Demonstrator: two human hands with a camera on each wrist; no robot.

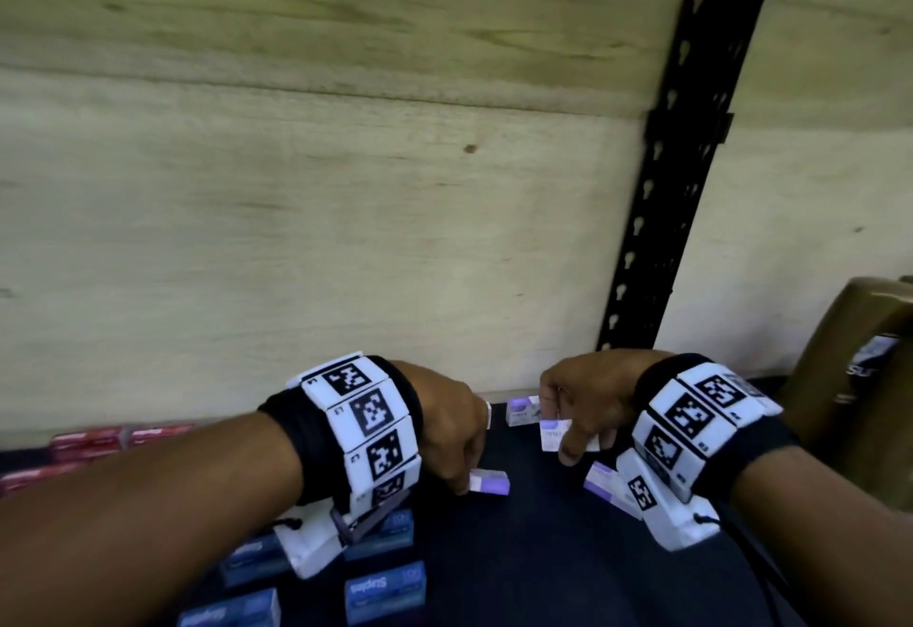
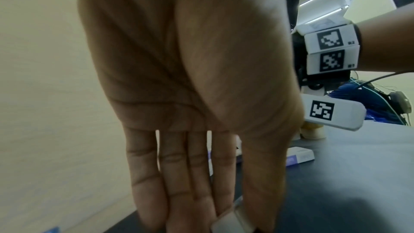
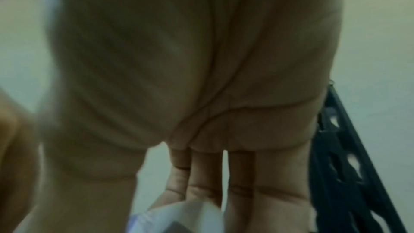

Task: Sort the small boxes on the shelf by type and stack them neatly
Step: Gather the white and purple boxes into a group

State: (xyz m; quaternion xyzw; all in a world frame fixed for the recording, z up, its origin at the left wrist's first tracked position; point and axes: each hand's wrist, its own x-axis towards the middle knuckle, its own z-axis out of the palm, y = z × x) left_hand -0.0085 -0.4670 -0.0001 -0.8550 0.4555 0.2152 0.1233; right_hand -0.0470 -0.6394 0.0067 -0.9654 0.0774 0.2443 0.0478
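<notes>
Head view: the left hand (image 1: 444, 424) pinches a white and purple box (image 1: 489, 482) low over the dark shelf (image 1: 518, 552). Just right of that box, the right hand (image 1: 578, 404) pinches a second white and purple box (image 1: 556, 433). A third such box (image 1: 523, 411) lies behind it; a fourth (image 1: 605, 483) lies right of it. Blue staple boxes (image 1: 385, 592) sit nearer the camera, red boxes (image 1: 94, 441) far left.

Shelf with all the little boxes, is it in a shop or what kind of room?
Probably a storeroom or stockroom shelf, not certainly a shop: a black slotted metal upright, bare plywood backing, and staple boxes sitting in groups.
</notes>
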